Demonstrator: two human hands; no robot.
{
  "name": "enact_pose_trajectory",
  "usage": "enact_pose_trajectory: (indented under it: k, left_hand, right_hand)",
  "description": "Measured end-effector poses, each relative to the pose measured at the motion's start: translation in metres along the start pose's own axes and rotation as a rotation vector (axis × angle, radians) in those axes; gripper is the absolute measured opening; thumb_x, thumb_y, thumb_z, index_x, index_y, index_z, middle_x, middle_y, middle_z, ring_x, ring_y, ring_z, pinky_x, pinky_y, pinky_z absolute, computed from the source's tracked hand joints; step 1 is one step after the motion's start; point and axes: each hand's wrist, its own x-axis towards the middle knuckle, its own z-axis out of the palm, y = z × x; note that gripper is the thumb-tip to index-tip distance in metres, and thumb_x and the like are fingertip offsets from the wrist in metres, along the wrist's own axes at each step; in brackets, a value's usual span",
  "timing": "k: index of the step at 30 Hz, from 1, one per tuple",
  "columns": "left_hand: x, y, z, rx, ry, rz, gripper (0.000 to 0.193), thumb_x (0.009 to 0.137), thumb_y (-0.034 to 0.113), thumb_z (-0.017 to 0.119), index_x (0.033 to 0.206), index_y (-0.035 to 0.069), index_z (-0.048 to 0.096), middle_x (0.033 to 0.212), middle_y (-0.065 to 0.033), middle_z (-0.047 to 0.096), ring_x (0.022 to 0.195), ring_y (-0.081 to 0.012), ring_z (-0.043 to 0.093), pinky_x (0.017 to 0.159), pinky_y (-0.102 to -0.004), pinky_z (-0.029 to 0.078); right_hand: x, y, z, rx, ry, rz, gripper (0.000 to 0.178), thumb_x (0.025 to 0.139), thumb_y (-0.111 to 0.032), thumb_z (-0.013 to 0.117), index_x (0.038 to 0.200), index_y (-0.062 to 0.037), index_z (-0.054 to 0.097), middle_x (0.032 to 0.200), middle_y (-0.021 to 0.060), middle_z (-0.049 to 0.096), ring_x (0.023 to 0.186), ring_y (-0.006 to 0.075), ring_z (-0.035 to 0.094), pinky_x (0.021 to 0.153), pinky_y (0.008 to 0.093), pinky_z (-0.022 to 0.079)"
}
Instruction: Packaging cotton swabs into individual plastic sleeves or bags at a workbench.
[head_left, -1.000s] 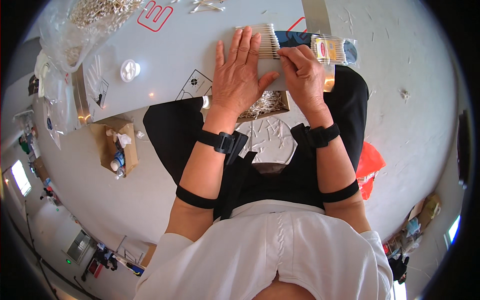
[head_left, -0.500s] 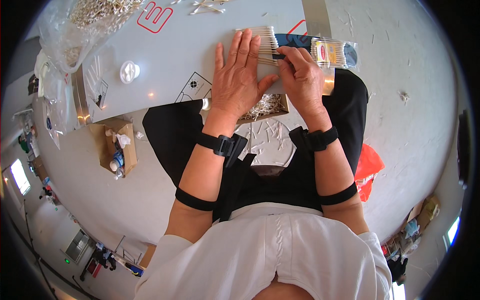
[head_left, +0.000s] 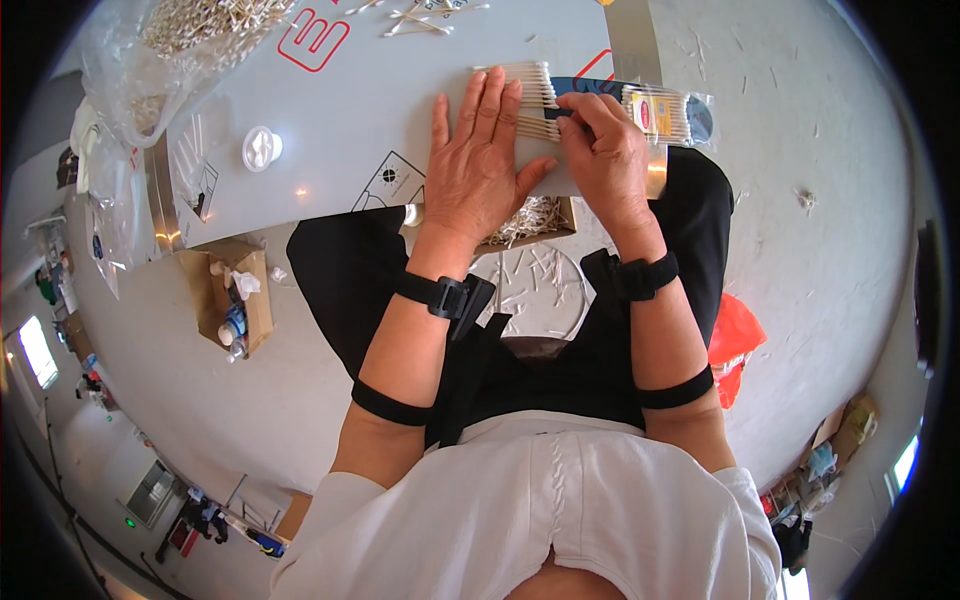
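Observation:
A row of white-tipped cotton swabs (head_left: 530,82) lies side by side on the grey table. My left hand (head_left: 474,165) rests flat over their left ends, fingers stretched out and thumb apart. A smaller bunch of cotton swabs (head_left: 539,128) lies nearer to me, its left part hidden under that hand. My right hand (head_left: 608,150) is closed, with bent fingers and the index fingertip at the right ends of the swabs. Whatever its pinch holds is hidden. Just right of it, a clear packet of swabs (head_left: 660,113) with a yellow label lies by the table's right edge.
A plastic bag of loose swabs (head_left: 160,75) sits at the far left, with a small round white tub (head_left: 262,148) nearer. Loose swabs (head_left: 420,20) lie at the back. Below the table edge stands a box of swabs (head_left: 535,222); a cardboard box (head_left: 232,300) is on the floor.
A wider gap shows between the row of swabs and the smaller bunch nearer me. My hands have hardly moved; the whole view has shifted slightly.

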Motion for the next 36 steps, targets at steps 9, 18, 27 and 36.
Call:
enact_pose_trajectory:
  k: [9,18,27,36]
  left_hand:
    - [0.001,0.001,-0.001,-0.019,-0.001,-0.013,0.088,0.085,0.055,0.065,0.151,0.005,0.034,0.160,-0.0103,0.028,0.150,-0.0253,0.022,0.121,-0.0529,0.013]
    - [0.000,0.001,-0.001,-0.027,0.001,-0.011,0.089,0.085,0.055,0.065,0.151,0.005,0.034,0.160,-0.0102,0.029,0.150,-0.0260,0.022,0.121,-0.0529,0.013]
    - [0.001,0.001,0.000,-0.020,-0.001,-0.013,0.089,0.086,0.056,0.064,0.151,0.004,0.034,0.160,-0.0105,0.028,0.150,-0.0259,0.022,0.121,-0.0529,0.012]
    - [0.000,0.000,0.000,-0.030,-0.001,-0.015,0.087,0.086,0.058,0.062,0.150,0.004,0.037,0.160,-0.0108,0.029,0.150,-0.0254,0.023,0.121,-0.0534,0.012]
  right_hand:
    - [0.011,0.001,0.002,-0.013,-0.011,0.003,0.012,0.088,-0.014,0.064,0.098,-0.0106,0.069,0.087,0.0097,0.066,0.078,0.0328,0.066,0.066,0.0410,0.052]
    - [0.009,-0.001,0.001,-0.071,-0.063,-0.027,0.010,0.088,-0.016,0.065,0.094,-0.0100,0.069,0.084,0.0090,0.065,0.076,0.0321,0.067,0.065,0.0405,0.053]
    - [0.018,0.002,0.002,-0.038,-0.036,-0.019,0.018,0.087,-0.014,0.064,0.103,-0.0104,0.071,0.092,0.0108,0.069,0.081,0.0327,0.068,0.068,0.0411,0.054]
    - [0.016,-0.001,0.002,-0.099,-0.042,-0.027,0.014,0.088,-0.016,0.064,0.099,-0.0105,0.071,0.091,0.0098,0.069,0.080,0.0326,0.068,0.068,0.0407,0.054]
